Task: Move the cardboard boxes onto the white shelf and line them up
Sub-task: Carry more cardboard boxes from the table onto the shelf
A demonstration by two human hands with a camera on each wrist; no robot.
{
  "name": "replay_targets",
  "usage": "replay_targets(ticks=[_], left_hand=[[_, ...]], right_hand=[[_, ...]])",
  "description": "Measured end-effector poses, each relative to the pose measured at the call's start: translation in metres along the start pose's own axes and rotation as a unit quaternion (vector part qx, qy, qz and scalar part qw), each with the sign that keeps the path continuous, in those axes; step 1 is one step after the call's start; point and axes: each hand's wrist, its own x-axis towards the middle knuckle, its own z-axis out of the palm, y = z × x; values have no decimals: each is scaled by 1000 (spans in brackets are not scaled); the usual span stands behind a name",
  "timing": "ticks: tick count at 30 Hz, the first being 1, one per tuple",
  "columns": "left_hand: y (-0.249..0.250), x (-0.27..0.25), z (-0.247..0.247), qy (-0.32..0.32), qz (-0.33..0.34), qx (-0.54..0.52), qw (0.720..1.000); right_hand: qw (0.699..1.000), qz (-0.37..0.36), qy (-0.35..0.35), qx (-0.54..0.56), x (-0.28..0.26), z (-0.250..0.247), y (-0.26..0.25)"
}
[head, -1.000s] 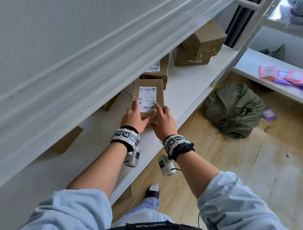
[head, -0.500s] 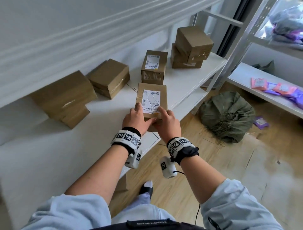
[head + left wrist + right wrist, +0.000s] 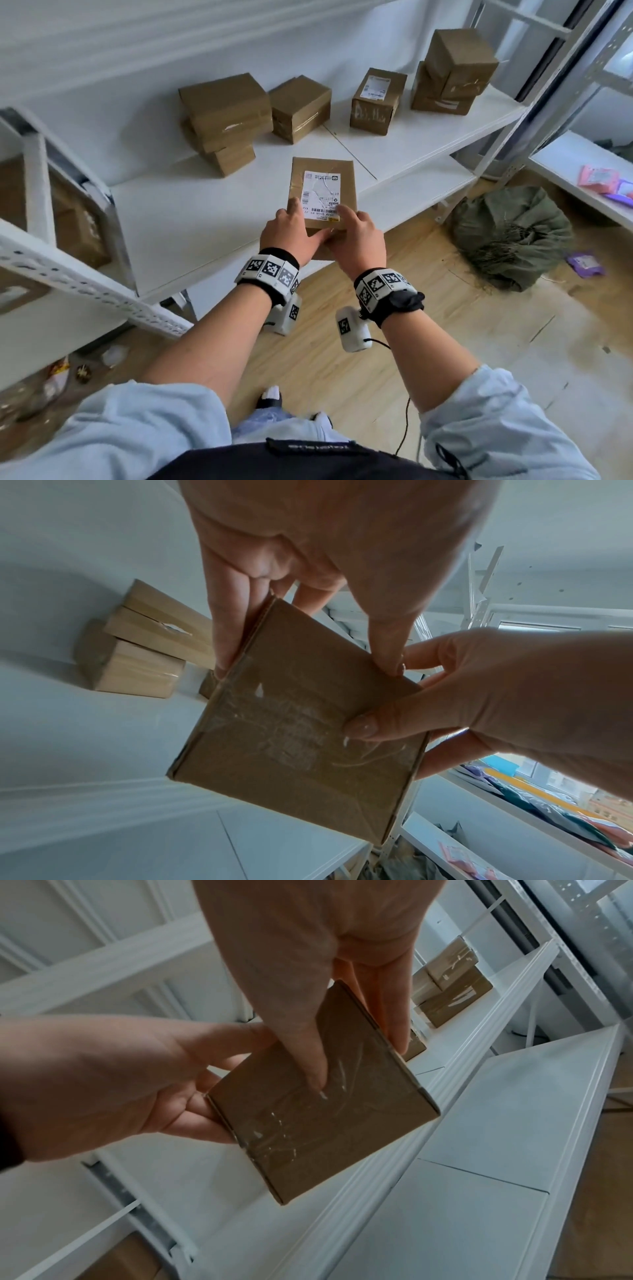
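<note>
While my left hand (image 3: 291, 233) gripped the near left corner of the labelled box (image 3: 323, 192), fingers along its left side and thumb across its end, my right hand (image 3: 358, 236) clamped the near right corner, index finger on the white label and thumb on the taped end face. Between them the box was carried over the front part of the white shelf (image 3: 212, 212); from the wrist views its taped end (image 3: 301, 723) hung clear of the shelf board, tilted.

Far to the left of my left hand, beyond a perforated white upright (image 3: 85, 287), more cardboard sat on a neighbouring shelf. Ahead and left of my hands a stack of two boxes (image 3: 224, 120) stood at the back of the shelf, the upper one larger and overhanging. Just right of that stack sat a single taped box (image 3: 301, 108), almost touching it. Ahead and slightly right of my hands stood a tall box with a label on top (image 3: 376, 99), apart from its neighbours. Further right, at the shelf's end, another stack of boxes (image 3: 452, 72) stood.

Right of my right hand, down on the wooden floor, lay a green sack (image 3: 510, 236), with a purple packet (image 3: 585, 263) beside it.
</note>
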Motion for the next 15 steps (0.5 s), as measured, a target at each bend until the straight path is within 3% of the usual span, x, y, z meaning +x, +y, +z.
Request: replay_targets(ticks=[10, 15], left_hand=[[-72, -87, -5, -2, -43, -6, 999], [-142, -129, -15, 4, -63, 4, 998]], right_hand=[[999, -35, -26, -1, -84, 32, -50], [997, -40, -58, -13, -133, 77, -95]])
